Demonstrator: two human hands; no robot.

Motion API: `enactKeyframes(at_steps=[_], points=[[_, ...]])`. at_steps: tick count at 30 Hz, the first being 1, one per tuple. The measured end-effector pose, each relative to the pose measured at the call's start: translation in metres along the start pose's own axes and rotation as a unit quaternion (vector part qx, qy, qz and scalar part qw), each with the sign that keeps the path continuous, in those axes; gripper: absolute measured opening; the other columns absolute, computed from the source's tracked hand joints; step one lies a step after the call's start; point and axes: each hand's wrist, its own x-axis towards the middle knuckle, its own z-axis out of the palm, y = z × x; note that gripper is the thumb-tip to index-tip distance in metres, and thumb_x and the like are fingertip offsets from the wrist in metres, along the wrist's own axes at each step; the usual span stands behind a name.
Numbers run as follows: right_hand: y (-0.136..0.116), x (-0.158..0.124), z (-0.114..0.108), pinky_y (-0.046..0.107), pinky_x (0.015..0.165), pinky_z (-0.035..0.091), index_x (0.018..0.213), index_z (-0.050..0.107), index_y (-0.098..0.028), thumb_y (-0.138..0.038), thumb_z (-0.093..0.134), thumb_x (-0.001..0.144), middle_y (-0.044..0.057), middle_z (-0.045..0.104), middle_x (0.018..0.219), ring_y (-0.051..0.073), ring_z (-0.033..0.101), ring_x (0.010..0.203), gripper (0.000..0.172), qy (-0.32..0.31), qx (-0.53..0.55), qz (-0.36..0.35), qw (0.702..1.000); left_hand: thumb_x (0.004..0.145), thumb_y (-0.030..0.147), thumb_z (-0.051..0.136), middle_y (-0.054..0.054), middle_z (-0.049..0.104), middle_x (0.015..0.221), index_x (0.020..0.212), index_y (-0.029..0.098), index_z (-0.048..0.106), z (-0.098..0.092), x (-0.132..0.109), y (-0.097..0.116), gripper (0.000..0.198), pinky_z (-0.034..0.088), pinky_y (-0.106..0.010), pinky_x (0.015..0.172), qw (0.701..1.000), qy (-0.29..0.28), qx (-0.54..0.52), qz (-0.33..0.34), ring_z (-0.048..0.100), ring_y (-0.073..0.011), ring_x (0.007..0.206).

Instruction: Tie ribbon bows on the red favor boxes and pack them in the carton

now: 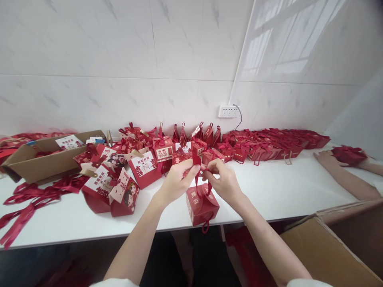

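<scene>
A small red gift box with gold characters stands near the front edge of the white table. Red ribbon rises from its top. My left hand pinches the ribbon from the left, fingers closed. My right hand pinches the same ribbon from the right, just above the box. Another loop of ribbon hangs off the box's front over the table edge.
Many red gift boxes crowd the table behind my hands. Flat red boxes are stacked at the right. An open cardboard box lies left, loose ribbons beside it. Another person's hands hold a red item far right. A carton stands below.
</scene>
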Motion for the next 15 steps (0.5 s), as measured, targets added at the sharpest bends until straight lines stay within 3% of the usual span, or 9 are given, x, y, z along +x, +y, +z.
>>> enactKeyframes(at_steps=[4, 8, 12, 15], points=[[-0.0025, -0.0025, 0.0017, 0.030, 0.068, 0.052, 0.077, 0.055, -0.021, -0.024, 0.061, 0.076, 0.002, 0.066, 0.074, 0.017, 0.065, 0.071, 0.007, 0.029, 0.067, 0.014, 0.997, 0.089, 0.036, 0.044, -0.003, 0.062, 0.073, 0.078, 0.017, 0.064, 0.0002, -0.0013, -0.0044, 0.030, 0.046, -0.027, 0.078, 1.000, 0.001, -0.006, 0.007, 0.057, -0.0154, 0.072], [-0.0072, -0.0035, -0.0020, 0.031, 0.072, 0.054, 0.079, 0.064, -0.020, -0.027, 0.066, 0.074, 0.003, 0.068, 0.080, 0.017, 0.065, 0.075, 0.009, 0.016, 0.152, 0.029, 0.988, 0.089, 0.035, 0.045, -0.005, 0.067, 0.090, 0.090, 0.017, 0.067, -0.0002, -0.0014, -0.0049, 0.028, 0.046, -0.027, 0.083, 0.999, 0.010, -0.035, 0.020, 0.060, -0.0171, 0.086], [-0.0041, -0.0023, -0.0046, 0.032, 0.072, 0.053, 0.074, 0.067, -0.019, -0.036, 0.064, 0.077, 0.004, 0.068, 0.076, 0.018, 0.064, 0.074, 0.018, 0.022, 0.215, 0.079, 0.973, 0.088, 0.035, 0.046, -0.007, 0.068, 0.099, 0.092, 0.017, 0.069, 0.0021, 0.0006, -0.0019, 0.029, 0.047, -0.030, 0.087, 0.997, 0.014, -0.076, 0.010, 0.060, -0.0205, 0.097], [0.0021, 0.0004, -0.0029, 0.033, 0.073, 0.054, 0.072, 0.064, -0.018, -0.038, 0.071, 0.071, 0.002, 0.066, 0.072, 0.016, 0.063, 0.072, 0.021, 0.063, 0.259, 0.129, 0.955, 0.087, 0.036, 0.049, -0.007, 0.068, 0.103, 0.091, 0.018, 0.069, 0.0083, 0.0003, -0.0030, 0.028, 0.048, -0.030, 0.088, 0.993, 0.017, -0.119, 0.002, 0.060, -0.0212, 0.101]])
